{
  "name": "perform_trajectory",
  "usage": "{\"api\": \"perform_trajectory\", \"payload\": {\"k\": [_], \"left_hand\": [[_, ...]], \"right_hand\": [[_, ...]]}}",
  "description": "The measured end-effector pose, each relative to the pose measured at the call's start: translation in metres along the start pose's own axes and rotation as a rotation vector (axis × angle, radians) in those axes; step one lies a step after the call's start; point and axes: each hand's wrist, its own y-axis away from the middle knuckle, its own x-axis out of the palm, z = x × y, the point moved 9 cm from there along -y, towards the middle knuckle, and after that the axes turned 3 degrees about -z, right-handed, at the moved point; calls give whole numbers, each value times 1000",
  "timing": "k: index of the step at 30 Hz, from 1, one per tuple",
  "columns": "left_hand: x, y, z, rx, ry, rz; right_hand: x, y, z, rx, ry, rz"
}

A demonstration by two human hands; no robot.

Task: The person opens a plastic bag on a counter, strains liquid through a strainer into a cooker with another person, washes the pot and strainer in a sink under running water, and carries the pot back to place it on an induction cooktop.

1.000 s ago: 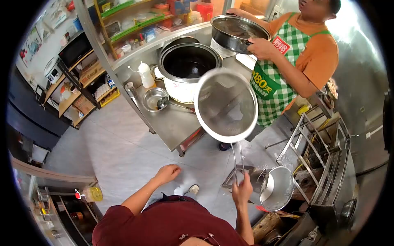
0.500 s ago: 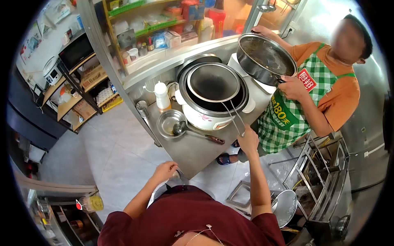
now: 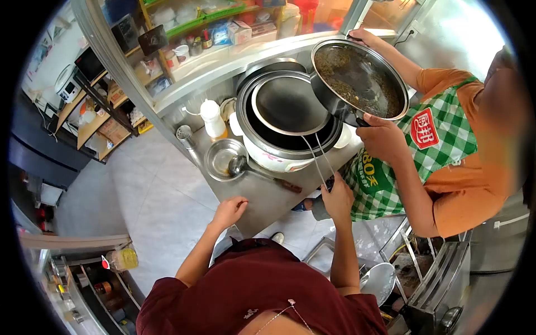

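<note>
My right hand is closed round the long wire handle of a round mesh strainer. The strainer rests over the mouth of a white cooker pot with a dark inside. Near the counter's front edge my left hand is loosely curled, with nothing visible in it. Beside the strainer, a co-worker holds a wide dark pan by both side handles, tilted towards the strainer. Dark liquid with bits lies in it. A ladle rests in a steel bowl, its brown handle on the counter.
The co-worker in a green checked apron stands close on the right. A white squeeze bottle and a shaker stand at the counter's left. Behind are a glass partition and shelves. A white bucket stands at lower right.
The co-worker has leaned in and brought the pan closer to the strainer, tilting it more. My left hand has moved up to the counter edge. My right hand keeps hold of the strainer.
</note>
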Motion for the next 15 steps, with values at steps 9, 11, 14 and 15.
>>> {"api": "perform_trajectory", "payload": {"k": [9,11,14,15], "left_hand": [[-15,-9,-1,-41,-18,-15],[-19,-13,-1,-42,-15,-15],[-22,-21,-4,-35,-11,-17],[-22,-21,0,-31,-14,-16]], "right_hand": [[-5,-9,4,3,35,38],[-3,-11,3,10,52,25],[-7,-17,4,41,-26,101],[-6,-17,4,43,-21,97]]}}
